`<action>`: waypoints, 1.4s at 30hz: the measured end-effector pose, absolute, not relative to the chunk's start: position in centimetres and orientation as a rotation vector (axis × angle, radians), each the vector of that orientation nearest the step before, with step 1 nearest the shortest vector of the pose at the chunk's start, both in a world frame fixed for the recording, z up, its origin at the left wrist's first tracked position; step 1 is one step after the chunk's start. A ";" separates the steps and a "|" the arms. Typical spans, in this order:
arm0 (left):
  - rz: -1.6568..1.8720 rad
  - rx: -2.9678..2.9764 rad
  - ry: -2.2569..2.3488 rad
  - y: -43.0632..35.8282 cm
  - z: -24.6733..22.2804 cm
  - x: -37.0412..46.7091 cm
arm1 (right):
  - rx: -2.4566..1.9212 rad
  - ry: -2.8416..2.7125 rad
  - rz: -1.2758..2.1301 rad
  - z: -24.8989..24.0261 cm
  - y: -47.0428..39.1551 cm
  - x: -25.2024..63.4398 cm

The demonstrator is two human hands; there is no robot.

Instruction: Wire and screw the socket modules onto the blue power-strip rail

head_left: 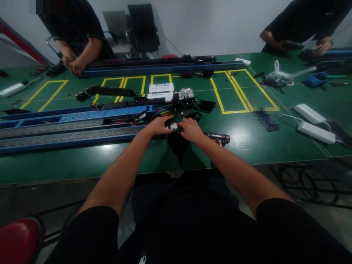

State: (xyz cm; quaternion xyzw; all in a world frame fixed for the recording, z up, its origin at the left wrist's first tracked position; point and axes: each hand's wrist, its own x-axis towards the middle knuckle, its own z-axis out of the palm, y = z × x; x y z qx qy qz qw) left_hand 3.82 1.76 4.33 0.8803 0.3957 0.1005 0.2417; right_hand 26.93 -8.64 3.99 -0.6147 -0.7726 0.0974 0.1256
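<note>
A green tabletop (pixel 82 165) marked with yellow tape rectangles fills the view. Along its left half lie long blue strips (pixel 55 134) studded with rows of small sockets, running side by side toward the centre, and a second long blue rail (pixel 165 68) lies across the far side. At the far left a co-worker's hands (pixel 73 64) rest on the end of that far rail; at the far right another person's hands (pixel 302 46) are at work near a blue tray (pixel 316 79) and a clear plastic bag (pixel 277 77). Two white oblong blocks (pixel 312 123) with cords lie at the right edge. A cordless screwdriver (pixel 218 138) lies just right of the person's right wrist. At the centre, by the strips' near end and a tangle of coloured wires (pixel 162 110), sits a small black module (pixel 173 124). The left hand (pixel 158 125) is curled around its left side and the right hand (pixel 191 129) grips its right side, fingers closed over it.
</note>
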 end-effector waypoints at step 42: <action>0.021 2.346 1.120 3.2 3.5 4.0 | -1.629 -2.522 0.065 2.8 -11.9 29.1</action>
